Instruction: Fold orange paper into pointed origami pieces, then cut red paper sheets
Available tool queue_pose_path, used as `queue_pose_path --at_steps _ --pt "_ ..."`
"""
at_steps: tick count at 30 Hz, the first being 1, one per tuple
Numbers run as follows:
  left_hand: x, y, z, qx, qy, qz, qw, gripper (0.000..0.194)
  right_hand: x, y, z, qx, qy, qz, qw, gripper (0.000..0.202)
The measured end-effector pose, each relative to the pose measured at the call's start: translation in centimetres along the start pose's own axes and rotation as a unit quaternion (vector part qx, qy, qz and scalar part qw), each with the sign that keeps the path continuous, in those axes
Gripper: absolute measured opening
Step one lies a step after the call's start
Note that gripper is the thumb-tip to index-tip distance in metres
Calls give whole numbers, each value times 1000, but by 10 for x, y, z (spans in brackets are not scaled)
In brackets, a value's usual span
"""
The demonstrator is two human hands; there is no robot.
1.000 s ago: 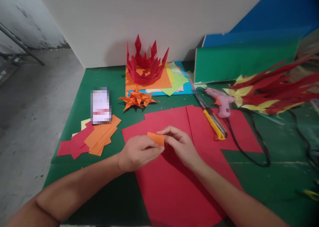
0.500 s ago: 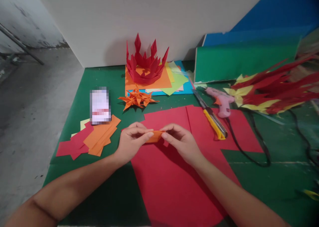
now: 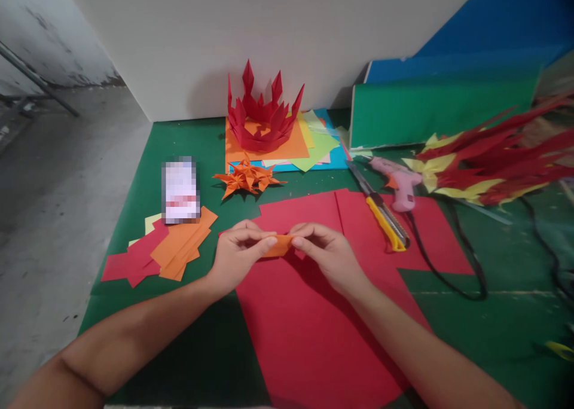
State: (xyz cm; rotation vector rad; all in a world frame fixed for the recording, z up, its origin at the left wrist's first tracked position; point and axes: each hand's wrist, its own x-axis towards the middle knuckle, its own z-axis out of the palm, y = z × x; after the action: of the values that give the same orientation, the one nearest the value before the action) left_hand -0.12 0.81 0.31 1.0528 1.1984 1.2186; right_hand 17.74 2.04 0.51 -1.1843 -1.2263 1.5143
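Note:
A small folded piece of orange paper (image 3: 278, 246) is held between my two hands, above the large red paper sheets (image 3: 323, 337). My left hand (image 3: 240, 250) pinches its left end between thumb and fingers. At the right end, the thumb and fingertips of my right hand (image 3: 326, 253) close on the paper's upper corner. Behind my hands lie several folded orange paper stars (image 3: 249, 179). To the left, cut strips of orange paper (image 3: 183, 247) overlap red strips (image 3: 139, 259). My fingers cover both ends of the folded piece.
A red paper crown (image 3: 260, 125) stands on stacked coloured sheets (image 3: 320, 143). A yellow box cutter (image 3: 381, 217) and a pink glue gun (image 3: 401, 185) with a black cord lie to the right, near red and yellow paper flames (image 3: 488, 158). A pixelated phone-like rectangle (image 3: 180, 188) lies left.
My right thumb and fingers have shifted very slightly along the right end of the orange paper. My left hand and the surrounding things look unchanged.

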Motion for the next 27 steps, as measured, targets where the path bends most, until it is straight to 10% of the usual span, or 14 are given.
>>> queue_pose_path --at_steps 27 --pt "0 -8 5 -49 -52 77 994 25 -2 -2 2 -52 28 -3 998 26"
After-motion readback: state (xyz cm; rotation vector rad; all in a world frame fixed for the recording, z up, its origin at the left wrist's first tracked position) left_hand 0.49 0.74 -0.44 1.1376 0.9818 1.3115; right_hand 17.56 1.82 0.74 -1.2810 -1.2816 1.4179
